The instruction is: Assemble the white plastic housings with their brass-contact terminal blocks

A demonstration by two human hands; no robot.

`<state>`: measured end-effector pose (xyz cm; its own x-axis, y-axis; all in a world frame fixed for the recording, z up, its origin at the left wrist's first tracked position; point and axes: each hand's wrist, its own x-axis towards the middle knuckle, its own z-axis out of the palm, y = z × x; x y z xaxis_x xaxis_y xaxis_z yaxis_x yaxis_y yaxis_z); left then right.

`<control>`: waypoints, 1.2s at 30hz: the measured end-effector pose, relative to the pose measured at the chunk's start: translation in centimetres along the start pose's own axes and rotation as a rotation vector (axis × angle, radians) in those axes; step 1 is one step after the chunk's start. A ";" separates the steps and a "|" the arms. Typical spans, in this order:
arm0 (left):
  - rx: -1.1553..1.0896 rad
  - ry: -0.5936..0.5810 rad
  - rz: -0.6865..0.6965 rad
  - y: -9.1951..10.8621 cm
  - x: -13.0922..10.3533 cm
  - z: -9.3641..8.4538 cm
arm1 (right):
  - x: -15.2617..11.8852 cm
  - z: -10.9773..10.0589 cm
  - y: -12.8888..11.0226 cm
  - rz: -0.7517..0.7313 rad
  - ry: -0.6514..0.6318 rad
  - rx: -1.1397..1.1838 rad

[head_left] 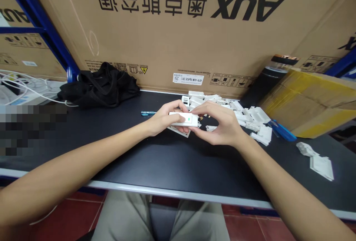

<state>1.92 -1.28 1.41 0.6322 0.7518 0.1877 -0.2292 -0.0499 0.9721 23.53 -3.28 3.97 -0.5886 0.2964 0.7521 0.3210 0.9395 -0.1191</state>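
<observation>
Over the middle of the dark table, both hands hold a small white rocker switch (195, 119) with a green mark on its face. My left hand (164, 118) is closed around its left end, with the thumb lying across the front and fingers behind. My right hand (224, 124) grips the right end between thumb and fingertips. Beneath the hands lies a flat white plastic piece (180, 132), partly covered. Behind and right of the right hand spreads a heap of white plastic parts (258, 115); small brass-coloured bits show between the hands.
A blue pen (147, 113) lies left of the hands. Farther left is a black cloth bag (102, 87). At right stand a black bottle (258, 83) and a yellow-taped carton (306, 102), with loose white pieces (321, 167) nearby. A large cardboard box (167, 40) walls the back.
</observation>
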 end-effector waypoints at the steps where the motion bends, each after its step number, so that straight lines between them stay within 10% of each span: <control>1: 0.023 0.016 0.001 0.0 0.0 0.1 | 0.0 0.0 0.0 0.008 0.002 0.000; 21: 0.395 0.139 0.066 1.3 -0.1 1.0 | 0.0 0.7 0.2 -0.082 0.069 -0.059; 25: 0.358 0.000 0.141 1.9 -0.2 -0.5 | 0.0 0.2 -0.1 -0.035 0.104 -0.064; 30: 0.428 0.216 0.321 2.4 -0.1 -4.3 | -0.4 -0.9 0.3 0.149 0.216 -0.030; 36: 1.155 -0.109 0.225 2.4 -0.7 -6.2 | -1.1 -1.5 1.2 0.290 0.280 -0.048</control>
<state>-3.70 2.13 2.76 0.7354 0.5933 0.3274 0.4268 -0.7808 0.4563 25.69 -2.77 4.01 -0.2453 0.4839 0.8400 0.4820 0.8127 -0.3274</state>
